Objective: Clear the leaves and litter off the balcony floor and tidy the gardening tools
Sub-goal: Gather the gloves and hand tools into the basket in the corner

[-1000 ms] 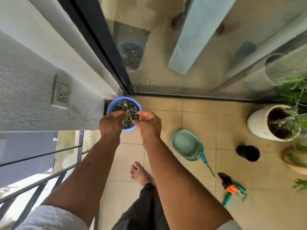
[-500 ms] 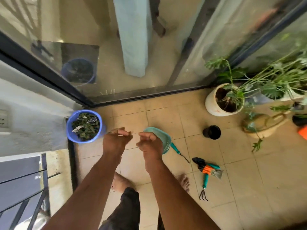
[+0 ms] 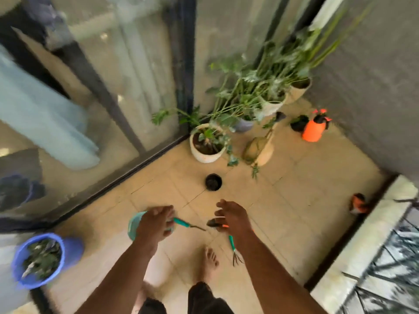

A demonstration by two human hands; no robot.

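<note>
A blue bucket [image 3: 70, 247] full of dead leaves stands at the lower left by the wall. My left hand [image 3: 155, 223] hovers with relaxed fingers over a teal basket [image 3: 134, 225]; a teal-handled tool [image 3: 186, 223] sticks out to its right on the floor. My right hand [image 3: 233, 217] is spread open above the orange and black pruners [image 3: 214, 223], which it partly hides. A teal hand rake [image 3: 233, 250] lies just below that hand. Neither hand holds anything. The frame is blurred by head motion.
A small black pot [image 3: 213, 182] stands on the tiles ahead. Potted plants [image 3: 207, 146] crowd the far corner beside a tan watering can [image 3: 260, 148] and an orange sprayer [image 3: 314, 130]. Glass doors [image 3: 127, 91] run along the left, a railing [image 3: 390, 257] at right. My bare foot [image 3: 209, 264] is below.
The view has swung right, away from the bucket. Both hands have moved from beside the bucket to above the basket and the pruners, and have spread apart.
</note>
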